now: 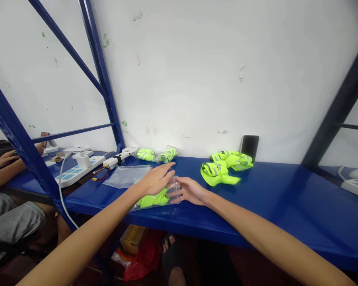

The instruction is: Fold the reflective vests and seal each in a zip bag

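Note:
A clear plastic bag (176,191) with a folded neon-yellow reflective strap (153,200) inside lies near the table's front edge. My left hand (158,178) rests flat over the bag's upper part, fingers stretched out and together. At the bag's right end is my right hand (192,191), its thumb on the near side and its fingers showing through the film, gripping the plastic. Left of the bag lie flat, unfilled clear bags (127,176). To the right, loose neon-yellow reflective straps (217,172) are bundled on the table.
Packed yellow bags (168,154) and a white handheld fan (119,158) sit toward the wall. A dark phone (249,147) leans there. A power strip (80,170) lies left on the blue table (274,198), beside a blue post (20,139). Another person's hand (6,159) is further left.

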`<state>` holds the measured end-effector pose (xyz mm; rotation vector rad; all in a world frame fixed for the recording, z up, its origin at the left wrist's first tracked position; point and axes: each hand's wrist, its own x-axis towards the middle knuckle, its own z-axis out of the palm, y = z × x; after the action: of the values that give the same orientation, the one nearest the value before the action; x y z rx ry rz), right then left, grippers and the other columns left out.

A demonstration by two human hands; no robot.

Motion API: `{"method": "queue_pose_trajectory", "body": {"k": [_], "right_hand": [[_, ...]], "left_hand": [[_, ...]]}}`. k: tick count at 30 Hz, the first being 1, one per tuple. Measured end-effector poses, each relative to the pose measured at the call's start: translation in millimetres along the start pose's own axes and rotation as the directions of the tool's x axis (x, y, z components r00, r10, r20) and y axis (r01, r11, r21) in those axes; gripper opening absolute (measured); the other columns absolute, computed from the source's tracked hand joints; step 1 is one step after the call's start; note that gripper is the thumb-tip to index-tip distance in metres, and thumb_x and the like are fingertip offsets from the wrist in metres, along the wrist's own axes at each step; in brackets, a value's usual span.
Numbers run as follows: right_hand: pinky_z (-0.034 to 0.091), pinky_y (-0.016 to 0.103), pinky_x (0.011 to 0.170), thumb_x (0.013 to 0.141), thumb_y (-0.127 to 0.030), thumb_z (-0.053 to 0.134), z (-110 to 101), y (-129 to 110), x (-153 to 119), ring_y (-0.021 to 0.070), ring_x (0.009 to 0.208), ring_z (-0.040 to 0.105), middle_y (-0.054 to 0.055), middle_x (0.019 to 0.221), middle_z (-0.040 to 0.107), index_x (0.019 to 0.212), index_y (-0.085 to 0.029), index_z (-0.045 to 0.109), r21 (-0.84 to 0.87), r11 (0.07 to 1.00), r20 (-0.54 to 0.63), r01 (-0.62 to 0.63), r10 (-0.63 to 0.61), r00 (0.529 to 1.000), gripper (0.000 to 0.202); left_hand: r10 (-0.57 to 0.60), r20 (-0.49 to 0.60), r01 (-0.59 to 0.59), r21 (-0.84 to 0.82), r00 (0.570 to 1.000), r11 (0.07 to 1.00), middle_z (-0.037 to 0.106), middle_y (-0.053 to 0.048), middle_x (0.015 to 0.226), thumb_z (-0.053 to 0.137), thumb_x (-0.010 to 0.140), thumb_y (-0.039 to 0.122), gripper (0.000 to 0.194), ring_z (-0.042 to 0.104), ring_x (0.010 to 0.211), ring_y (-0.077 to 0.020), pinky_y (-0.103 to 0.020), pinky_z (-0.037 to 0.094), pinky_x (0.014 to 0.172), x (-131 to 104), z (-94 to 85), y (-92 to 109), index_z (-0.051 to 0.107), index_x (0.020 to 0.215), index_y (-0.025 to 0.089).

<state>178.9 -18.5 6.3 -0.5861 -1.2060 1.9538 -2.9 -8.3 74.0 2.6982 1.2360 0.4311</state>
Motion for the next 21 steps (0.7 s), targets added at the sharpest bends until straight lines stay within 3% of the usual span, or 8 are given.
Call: {"method": "queue_pose_trajectory", "body": {"k": [3, 5, 7, 9, 13, 21], "right_hand": [[0.053, 0.043, 0.081, 0.08, -0.038, 0.065, 6.1, 6.6, 3.3, 0.0218, 0.085, 0.068, 0.011, 0.11, 0.064, 0.103, -0.015, 0.065, -0.076, 0.995, -0.003, 0.062, -0.063, 0.998, 0.033], [0.054, 0.038, 0.079, 0.078, -0.041, 0.068, 7.6, 10.2, 6.1, 0.0202, 0.083, 0.069, 0.01, 0.106, 0.066, 0.1, -0.014, 0.066, -0.127, 0.986, -0.034, 0.109, -0.114, 0.993, 0.034], [0.056, 0.035, 0.072, 0.076, -0.045, 0.069, 6.6, 12.7, 8.5, 0.0193, 0.075, 0.069, 0.009, 0.094, 0.069, 0.094, -0.013, 0.068, -0.212, 0.969, -0.08, 0.126, -0.145, 0.986, 0.037], [0.056, 0.032, 0.061, 0.071, -0.049, 0.072, 4.8, 14.0, 10.3, 0.0183, 0.064, 0.069, 0.007, 0.08, 0.069, 0.086, -0.012, 0.067, -0.292, 0.949, -0.148, 0.116, -0.165, 0.975, 0.04], [0.053, 0.026, 0.045, 0.061, -0.05, 0.077, 4.0, 13.1, 10.7, 0.0159, 0.05, 0.064, 0.002, 0.063, 0.064, 0.076, -0.012, 0.063, -0.366, 0.92, -0.282, 0.139, -0.253, 0.925, 0.043], [0.056, 0.029, 0.05, 0.063, -0.034, 0.077, 3.9, 11.5, 8.6, 0.0133, 0.052, 0.061, 0.0, 0.06, 0.06, 0.071, -0.012, 0.061, -0.449, 0.887, -0.324, 0.109, -0.276, 0.905, 0.029]], "left_hand": [[-0.047, 0.062, 0.043, 0.06, 0.997, 0.997, 0.066, -0.007, 0.113, 0.018, 0.096, 0.044, 0.051, 0.06, 0.1, -0.0243, -0.033, 0.041, 0.08, 5.7, -0.7, -3.9, 0.061, 0.111, 0.022], [-0.062, 0.045, 0.057, 0.094, 0.997, 0.994, 0.069, -0.007, 0.087, 0.022, 0.095, 0.042, 0.048, 0.062, 0.081, -0.0232, -0.032, 0.04, 0.069, 6.9, 4.4, -5.9, 0.064, 0.087, 0.02], [-0.085, -0.053, 0.09, 0.095, 0.995, 0.991, 0.066, -0.007, 0.075, 0.025, 0.094, 0.04, 0.046, 0.06, 0.072, -0.0217, -0.03, 0.037, 0.064, 6.8, 10.4, -7.7, 0.061, 0.077, 0.019], [-0.105, -0.131, 0.115, 0.072, 0.986, 0.991, 0.064, -0.006, 0.069, 0.028, 0.093, 0.038, 0.042, 0.059, 0.067, -0.0201, -0.029, 0.035, 0.06, 6.3, 15.1, -9.7, 0.06, 0.075, 0.018], [-0.086, -0.159, 0.1, 0.08, 0.983, 0.992, 0.063, -0.005, 0.066, 0.031, 0.094, 0.038, 0.039, 0.058, 0.063, -0.0189, -0.028, 0.032, 0.058, 6.2, 19.1, -13.5, 0.06, 0.076, 0.019], [-0.062, -0.243, 0.102, 0.157, 0.968, 0.982, 0.063, -0.006, 0.07, 0.021, 0.098, 0.035, 0.038, 0.061, 0.067, -0.0215, -0.03, 0.036, 0.062, 6.0, 29.0, -20.7, 0.054, 0.088, 0.019]]}}
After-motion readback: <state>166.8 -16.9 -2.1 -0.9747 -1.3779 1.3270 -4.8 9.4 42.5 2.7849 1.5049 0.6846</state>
